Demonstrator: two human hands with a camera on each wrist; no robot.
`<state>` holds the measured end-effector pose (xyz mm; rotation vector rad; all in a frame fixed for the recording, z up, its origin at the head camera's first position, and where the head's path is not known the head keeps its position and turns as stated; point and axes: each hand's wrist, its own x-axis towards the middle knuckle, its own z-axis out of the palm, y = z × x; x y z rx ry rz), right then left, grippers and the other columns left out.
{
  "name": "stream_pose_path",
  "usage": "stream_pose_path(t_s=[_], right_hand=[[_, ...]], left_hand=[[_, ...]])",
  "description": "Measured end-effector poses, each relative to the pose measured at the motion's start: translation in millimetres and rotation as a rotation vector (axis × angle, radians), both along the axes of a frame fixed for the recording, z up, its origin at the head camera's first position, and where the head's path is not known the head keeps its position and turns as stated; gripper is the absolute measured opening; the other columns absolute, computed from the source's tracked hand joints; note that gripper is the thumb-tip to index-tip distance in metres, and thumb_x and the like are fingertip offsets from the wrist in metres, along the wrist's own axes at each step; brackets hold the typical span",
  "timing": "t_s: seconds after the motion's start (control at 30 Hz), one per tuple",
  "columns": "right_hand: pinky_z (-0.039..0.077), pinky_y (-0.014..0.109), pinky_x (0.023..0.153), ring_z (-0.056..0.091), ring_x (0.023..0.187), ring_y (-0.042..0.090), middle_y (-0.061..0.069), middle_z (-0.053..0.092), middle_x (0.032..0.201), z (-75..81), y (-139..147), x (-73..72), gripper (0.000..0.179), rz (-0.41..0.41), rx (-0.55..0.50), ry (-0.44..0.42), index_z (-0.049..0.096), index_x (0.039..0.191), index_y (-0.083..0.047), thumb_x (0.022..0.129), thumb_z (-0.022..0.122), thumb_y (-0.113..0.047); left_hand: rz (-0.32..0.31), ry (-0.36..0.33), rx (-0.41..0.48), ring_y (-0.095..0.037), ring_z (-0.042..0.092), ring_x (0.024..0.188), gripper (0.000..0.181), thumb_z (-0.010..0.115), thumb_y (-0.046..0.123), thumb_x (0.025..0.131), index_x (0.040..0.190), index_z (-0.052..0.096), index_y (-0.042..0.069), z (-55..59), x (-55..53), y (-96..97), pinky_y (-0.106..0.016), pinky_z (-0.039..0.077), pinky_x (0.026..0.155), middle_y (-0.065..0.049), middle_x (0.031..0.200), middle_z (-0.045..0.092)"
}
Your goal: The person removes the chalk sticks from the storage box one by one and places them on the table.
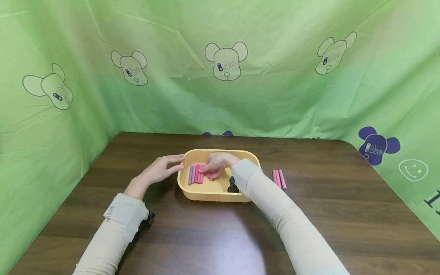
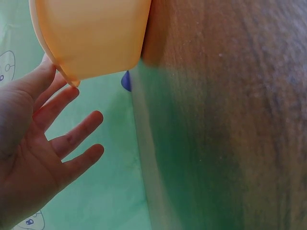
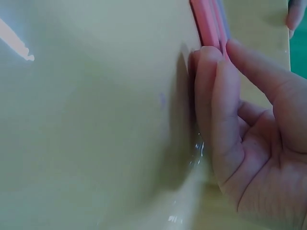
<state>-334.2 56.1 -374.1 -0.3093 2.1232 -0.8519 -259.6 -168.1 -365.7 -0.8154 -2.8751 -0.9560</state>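
Observation:
A yellow oblong plastic basin [image 1: 216,197] stands on the table. Inside it, toward the left end, a row of chalk-like pink and purple sticks [image 1: 196,174] lies side by side. My right hand [image 1: 217,162] reaches into the basin and pinches a pink stick [image 3: 206,24] at the row's right side, thumb on one side and fingers on the other. The fingers hide part of that stick. At the basin's left end, my left hand [image 1: 160,169] touches the rim [image 2: 73,82] with thumb and forefinger, its other fingers spread and fairly straight.
Several more pink and purple sticks [image 1: 279,179] lie on the brown wooden table [image 1: 330,202] to the right of the basin. Black wrist cameras [image 1: 233,185] sit under both sleeves. A green printed cloth [image 1: 275,103] hangs behind the table and along its sides.

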Motion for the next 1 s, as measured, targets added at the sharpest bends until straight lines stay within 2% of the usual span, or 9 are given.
stream_pose_path(t_s=[0.3,0.73,1.0], right_hand=[[0.049,0.014,0.047,0.056,0.046,0.006,0.002,0.062,0.057,2.3,-1.2,0.9,0.023,-0.025,0.017,-0.006,0.06,0.069,-0.005,0.091,0.06,-0.013],[0.05,0.013,0.049,0.056,0.048,0.005,0.002,0.061,0.058,1.4,3.9,-3.0,0.021,-0.023,-0.015,-0.08,0.061,0.07,-0.005,0.09,0.057,-0.009],[0.05,0.013,0.05,0.057,0.049,0.004,0.0,0.061,0.057,14.1,14.7,-3.0,0.023,0.006,-0.042,-0.081,0.06,0.07,-0.005,0.091,0.054,-0.008]], left_hand=[[0.002,-0.005,0.001,-0.032,0.043,0.132,0.044,0.059,0.022,0.092,0.131,0.053,0.003,-0.8,-0.5,-0.2,-0.047,0.035,0.11,-0.015,0.138,0.05],[-0.006,0.008,-0.001,-0.032,0.044,0.131,0.044,0.059,0.022,0.092,0.131,0.053,0.002,-1.5,-0.7,0.2,-0.047,0.036,0.109,-0.015,0.138,0.051],[-0.001,0.011,0.001,-0.033,0.045,0.131,0.044,0.06,0.021,0.091,0.13,0.054,0.002,-1.5,-0.7,-0.4,-0.048,0.036,0.109,-0.016,0.137,0.051]])
